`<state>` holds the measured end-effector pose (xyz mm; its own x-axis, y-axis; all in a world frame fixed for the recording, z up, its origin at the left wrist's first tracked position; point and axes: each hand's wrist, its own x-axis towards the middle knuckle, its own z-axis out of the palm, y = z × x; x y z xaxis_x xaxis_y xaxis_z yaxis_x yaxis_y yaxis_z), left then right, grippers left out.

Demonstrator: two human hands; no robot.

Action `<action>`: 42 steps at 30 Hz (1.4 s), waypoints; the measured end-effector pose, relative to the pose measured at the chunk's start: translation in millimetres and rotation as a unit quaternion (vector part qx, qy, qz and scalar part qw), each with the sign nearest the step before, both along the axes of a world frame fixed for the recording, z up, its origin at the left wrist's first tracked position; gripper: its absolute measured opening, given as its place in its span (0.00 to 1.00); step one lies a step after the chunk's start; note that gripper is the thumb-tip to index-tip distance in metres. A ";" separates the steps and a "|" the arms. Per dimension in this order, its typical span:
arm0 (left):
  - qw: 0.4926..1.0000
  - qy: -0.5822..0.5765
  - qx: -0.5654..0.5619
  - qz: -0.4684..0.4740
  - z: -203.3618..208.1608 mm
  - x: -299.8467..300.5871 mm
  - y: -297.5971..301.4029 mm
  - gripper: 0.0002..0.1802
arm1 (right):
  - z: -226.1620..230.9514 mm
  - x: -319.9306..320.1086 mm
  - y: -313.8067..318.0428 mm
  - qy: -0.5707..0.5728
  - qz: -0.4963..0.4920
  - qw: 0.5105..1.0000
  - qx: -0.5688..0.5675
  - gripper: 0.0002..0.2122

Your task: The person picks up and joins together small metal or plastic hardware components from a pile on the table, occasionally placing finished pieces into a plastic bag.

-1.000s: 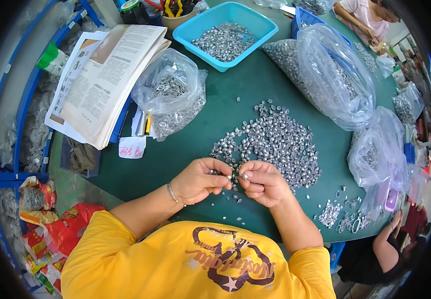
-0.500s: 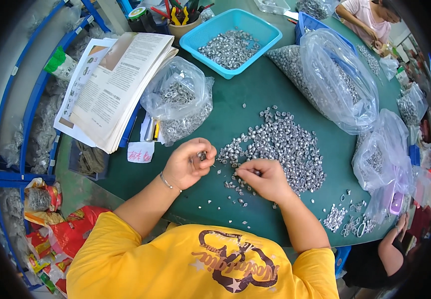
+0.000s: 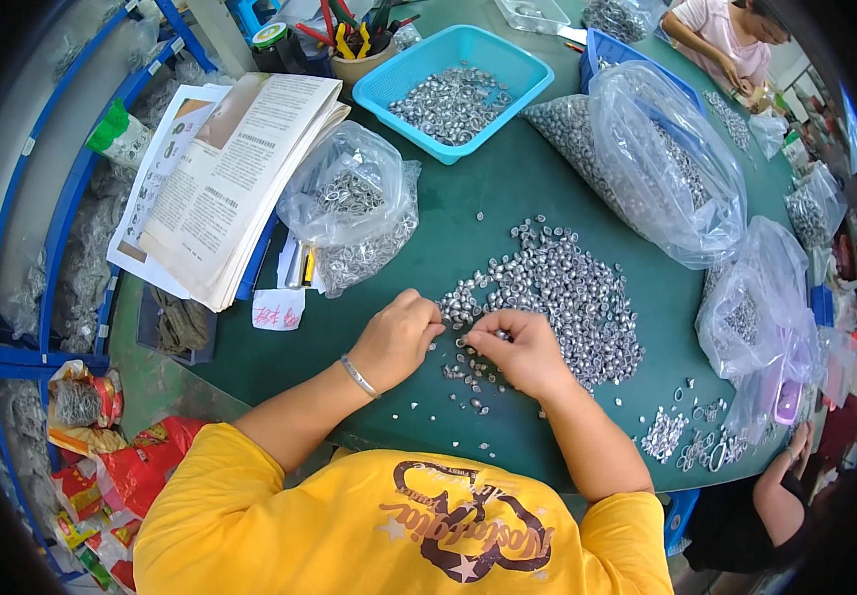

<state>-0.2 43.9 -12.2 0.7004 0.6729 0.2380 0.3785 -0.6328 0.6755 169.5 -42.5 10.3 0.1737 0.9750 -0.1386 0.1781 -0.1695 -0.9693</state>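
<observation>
A loose pile of small silver, oval metal pieces [image 3: 582, 302] covers the middle of the green table. At its left edge my left hand [image 3: 400, 337], with a bracelet at the wrist, is closed with the back of the hand up. Its curled fingers hide whatever is inside. Close by, my right hand [image 3: 522, 352] pinches a small metal piece [image 3: 463, 340] between thumb and forefinger, and something dark shows within its curled fingers. The fingertips of both hands are a short gap apart. Several stray pieces [image 3: 475, 380] lie just below them.
Beyond the hands stand a blue basket [image 3: 532, 87] of metal pieces and a bag of metal parts [image 3: 374, 243]. Newspapers [image 3: 215, 198] lie left. Large filled bags [image 3: 666, 178] sit right, near small metal rings [image 3: 716, 451]. Another person [image 3: 721, 40] works at the far right.
My left hand has turned over from showing dark pieces in its fingers to back-up and closed, moving slightly right. My right hand stays nearly in place. The view has shifted slightly.
</observation>
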 end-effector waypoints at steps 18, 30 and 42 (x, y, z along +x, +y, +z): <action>0.870 -0.168 -0.463 0.027 5.4 -9.0 2.4 0.04 | -3.1 5.9 0.2 -0.061 -0.024 0.998 -0.025 0.06; 0.515 -0.312 -0.798 -0.026 -1.0 -12.8 -3.4 0.08 | -5.3 -5.2 11.2 -0.463 0.119 0.870 0.120 0.04; 0.828 -0.200 -0.523 0.045 4.7 -7.4 11.6 0.03 | -2.4 26.8 -9.4 0.529 -0.032 0.837 -0.136 0.08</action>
